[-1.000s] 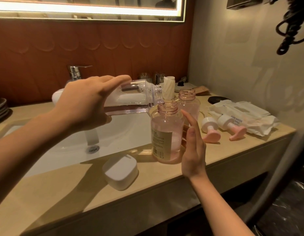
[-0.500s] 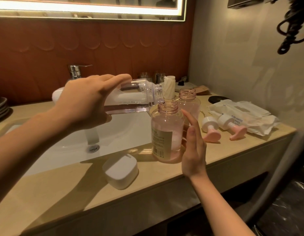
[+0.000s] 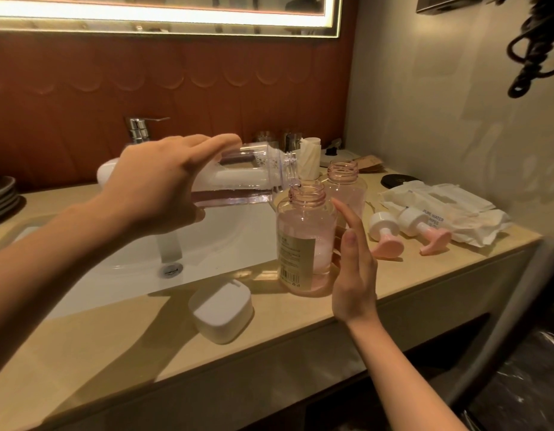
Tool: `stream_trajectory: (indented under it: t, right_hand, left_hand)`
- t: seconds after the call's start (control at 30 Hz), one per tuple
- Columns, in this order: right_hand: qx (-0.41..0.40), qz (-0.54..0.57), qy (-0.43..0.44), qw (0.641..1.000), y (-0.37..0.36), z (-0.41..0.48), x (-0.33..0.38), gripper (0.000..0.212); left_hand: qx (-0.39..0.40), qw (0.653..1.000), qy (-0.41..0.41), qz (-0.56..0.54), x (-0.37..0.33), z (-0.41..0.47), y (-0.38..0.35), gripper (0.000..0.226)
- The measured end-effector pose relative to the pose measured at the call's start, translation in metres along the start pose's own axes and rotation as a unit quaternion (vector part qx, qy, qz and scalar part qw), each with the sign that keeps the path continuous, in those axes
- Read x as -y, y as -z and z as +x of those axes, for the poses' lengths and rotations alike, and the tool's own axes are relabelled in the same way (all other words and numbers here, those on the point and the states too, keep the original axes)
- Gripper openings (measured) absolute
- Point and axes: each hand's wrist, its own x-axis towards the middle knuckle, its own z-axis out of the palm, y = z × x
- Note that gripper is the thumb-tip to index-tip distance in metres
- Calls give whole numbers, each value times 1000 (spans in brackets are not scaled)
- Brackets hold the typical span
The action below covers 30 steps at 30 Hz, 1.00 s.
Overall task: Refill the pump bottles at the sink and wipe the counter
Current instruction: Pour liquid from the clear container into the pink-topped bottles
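Observation:
My left hand (image 3: 164,185) grips a clear refill bottle (image 3: 254,178) held almost level, its open mouth at the neck of a pink pump bottle (image 3: 303,244). A thin stream runs from it into that neck. The pink bottle stands uncapped on the counter (image 3: 114,353), with a little liquid at its bottom. My right hand (image 3: 353,269) rests flat against its right side, fingers straight. A second uncapped pink bottle (image 3: 347,188) stands just behind. Two white and pink pump heads (image 3: 386,237) (image 3: 425,231) lie on the counter to the right.
The white sink (image 3: 207,244) with its drain lies under my left arm, the chrome tap (image 3: 140,129) behind it. A white lidded box (image 3: 221,309) sits at the sink's front edge. A wipes pack (image 3: 440,206) lies far right. Plates (image 3: 2,194) are stacked at left.
The refill bottle has tipped a little further and liquid now runs into the pink bottle's neck. Both hands stay where they were.

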Motion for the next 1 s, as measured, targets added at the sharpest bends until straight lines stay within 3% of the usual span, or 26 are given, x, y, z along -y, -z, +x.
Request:
stream_trajectory:
  t: [0.47,1.0]
  right_hand:
    - [1,23,0,1000,1,0,-1,51]
    - [7,19,-3,1000,1,0,0,51]
  left_hand:
    - [-3,1000,-3,-8,-1,0,0,96]
    - [5,1000,-8,-10,-1,1,0,97]
